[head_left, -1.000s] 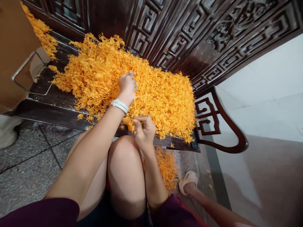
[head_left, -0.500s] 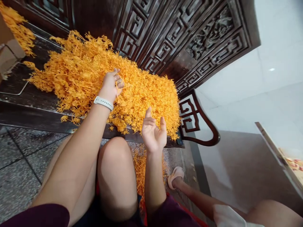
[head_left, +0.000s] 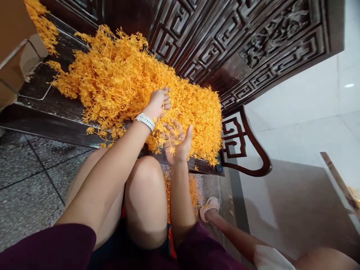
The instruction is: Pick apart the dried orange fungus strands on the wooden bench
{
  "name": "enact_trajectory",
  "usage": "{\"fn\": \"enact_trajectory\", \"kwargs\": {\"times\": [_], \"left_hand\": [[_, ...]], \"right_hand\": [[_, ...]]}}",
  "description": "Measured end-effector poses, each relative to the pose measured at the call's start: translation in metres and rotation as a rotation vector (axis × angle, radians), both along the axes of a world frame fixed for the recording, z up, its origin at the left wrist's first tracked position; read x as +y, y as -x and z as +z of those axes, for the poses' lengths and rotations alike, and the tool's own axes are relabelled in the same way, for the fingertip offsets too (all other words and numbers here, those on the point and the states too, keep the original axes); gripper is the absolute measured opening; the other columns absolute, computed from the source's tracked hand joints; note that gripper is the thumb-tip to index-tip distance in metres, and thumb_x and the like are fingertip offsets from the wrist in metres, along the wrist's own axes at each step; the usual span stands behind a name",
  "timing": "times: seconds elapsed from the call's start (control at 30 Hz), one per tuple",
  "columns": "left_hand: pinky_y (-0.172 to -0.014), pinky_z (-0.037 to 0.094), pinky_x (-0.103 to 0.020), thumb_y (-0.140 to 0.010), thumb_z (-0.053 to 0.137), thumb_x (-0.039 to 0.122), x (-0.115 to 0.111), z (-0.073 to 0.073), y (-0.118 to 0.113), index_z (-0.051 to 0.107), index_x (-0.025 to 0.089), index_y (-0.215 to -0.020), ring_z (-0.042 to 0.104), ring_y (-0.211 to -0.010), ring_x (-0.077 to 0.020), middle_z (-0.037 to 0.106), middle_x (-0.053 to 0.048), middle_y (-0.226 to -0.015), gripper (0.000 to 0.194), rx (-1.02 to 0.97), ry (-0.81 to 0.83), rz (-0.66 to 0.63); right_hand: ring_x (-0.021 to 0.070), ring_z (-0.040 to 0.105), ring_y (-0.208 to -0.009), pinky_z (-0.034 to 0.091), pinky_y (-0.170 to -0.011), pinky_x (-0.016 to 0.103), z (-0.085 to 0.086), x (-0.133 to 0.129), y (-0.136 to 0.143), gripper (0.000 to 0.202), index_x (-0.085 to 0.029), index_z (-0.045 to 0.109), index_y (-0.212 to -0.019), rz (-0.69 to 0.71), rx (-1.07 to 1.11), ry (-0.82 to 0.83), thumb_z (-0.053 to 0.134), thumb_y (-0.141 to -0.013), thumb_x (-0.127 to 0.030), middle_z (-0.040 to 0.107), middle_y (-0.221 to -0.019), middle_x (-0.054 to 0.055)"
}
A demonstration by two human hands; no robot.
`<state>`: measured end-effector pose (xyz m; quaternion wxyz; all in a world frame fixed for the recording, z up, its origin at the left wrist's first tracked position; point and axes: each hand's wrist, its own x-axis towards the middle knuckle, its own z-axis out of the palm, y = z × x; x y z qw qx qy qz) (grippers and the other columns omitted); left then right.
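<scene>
A long heap of orange plastic flower pieces (head_left: 118, 75) with thin stems covers the dark wooden bench (head_left: 67, 122). My left hand (head_left: 157, 103), with a white watch band at its wrist, is over the front of the heap. Its fingers are curled closed around a thin orange stem, mostly hidden by the hand. Just below and to the right, my right hand (head_left: 182, 148) is palm up with its fingers spread. A few loose orange flower heads (head_left: 172, 150) show in front of its palm and fingers; whether they rest on it or hang from my left hand I cannot tell.
The carved wooden bench back (head_left: 197, 45) rises behind the heap, and a curved armrest (head_left: 258, 165) closes its right end. A cardboard box (head_left: 14, 33) and a bent metal wire (head_left: 42, 95) are at the left. More orange stems lie below the bench. Another person's leg (head_left: 233, 230) is at the right.
My left hand has moved right, toward my right hand. My right hand has spread its fingers, and orange flower heads now show before its palm. The view has shifted slightly.
</scene>
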<state>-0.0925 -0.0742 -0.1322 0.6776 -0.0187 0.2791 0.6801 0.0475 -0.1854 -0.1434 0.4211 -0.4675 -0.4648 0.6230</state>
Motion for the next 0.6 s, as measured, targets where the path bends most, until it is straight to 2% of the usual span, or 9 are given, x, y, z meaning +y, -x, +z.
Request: {"fn": "enact_trajectory", "kwargs": {"times": [0.1,0.2,0.27,0.33,0.37,0.47,0.6], "left_hand": [[-0.037,0.016,-0.021,-0.101,0.061,0.022,0.005,-0.001,0.009,0.055,0.019,-0.081,0.02,-0.036,-0.0056,0.029,0.009,-0.048,0.021,0.025,0.018,0.025],[-0.038,0.017,-0.021,-0.102,0.062,0.024,0.006,-0.002,0.018,0.055,0.019,-0.082,0.021,-0.036,-0.0057,0.029,0.009,-0.048,0.021,0.043,0.013,0.044],[-0.038,0.017,-0.021,-0.101,0.062,0.024,0.004,-0.003,0.019,0.055,0.019,-0.082,0.022,-0.037,-0.0058,0.03,0.008,-0.048,0.021,0.045,-0.011,0.05],[-0.037,0.018,-0.019,-0.101,0.062,0.024,0.001,-0.003,0.018,0.055,0.019,-0.081,0.023,-0.037,-0.0058,0.03,0.008,-0.049,0.022,0.04,-0.034,0.046],[-0.037,0.017,-0.019,-0.101,0.062,0.023,-0.001,-0.003,0.017,0.055,0.019,-0.08,0.023,-0.037,-0.0056,0.03,0.008,-0.049,0.022,0.04,-0.042,0.039],[-0.037,0.017,-0.017,-0.102,0.057,0.019,-0.008,-0.002,0.012,0.054,0.019,-0.078,0.021,-0.036,-0.005,0.028,0.009,-0.047,0.024,0.056,-0.037,0.012],[-0.037,0.017,-0.016,-0.103,0.052,0.017,-0.015,-0.001,0.005,0.055,0.018,-0.079,0.022,-0.035,-0.0044,0.029,0.009,-0.047,0.025,0.1,-0.057,-0.024]], "right_hand": [[0.0252,0.069,-0.09,0.059,-0.068,0.043,0.008,-0.009,0.0,0.082,-0.028,0.066,-0.124,0.103,0.08,0.044,0.028,-0.088,-0.092,0.071,-0.118,0.014],[0.0245,0.069,-0.097,0.062,-0.076,0.044,0.006,-0.019,0.002,0.066,-0.027,0.067,-0.121,0.172,0.21,0.092,0.047,-0.09,-0.081,0.068,-0.125,0.013],[0.0201,0.068,-0.099,0.062,-0.078,0.037,0.002,-0.024,0.006,0.044,-0.029,0.067,-0.12,0.118,0.268,0.118,0.067,-0.089,-0.06,0.068,-0.121,0.008],[0.0142,0.065,-0.091,0.058,-0.072,0.027,-0.003,-0.025,0.01,0.036,-0.03,0.068,-0.117,0.016,0.318,0.144,0.079,-0.084,-0.039,0.068,-0.114,0.003],[0.0118,0.063,-0.086,0.056,-0.068,0.023,-0.005,-0.025,0.011,0.035,-0.031,0.068,-0.115,-0.032,0.349,0.157,0.081,-0.083,-0.033,0.068,-0.11,0.001],[0.0086,0.057,-0.075,0.051,-0.063,0.019,-0.005,-0.022,0.008,0.03,-0.03,0.068,-0.109,-0.091,0.454,0.19,0.083,-0.082,-0.029,0.065,-0.098,-0.002],[0.0097,0.057,-0.077,0.048,-0.062,0.019,0.003,-0.022,-0.004,0.035,-0.03,0.069,-0.105,-0.081,0.474,0.185,0.083,-0.075,-0.018,0.064,-0.091,-0.003]]}}
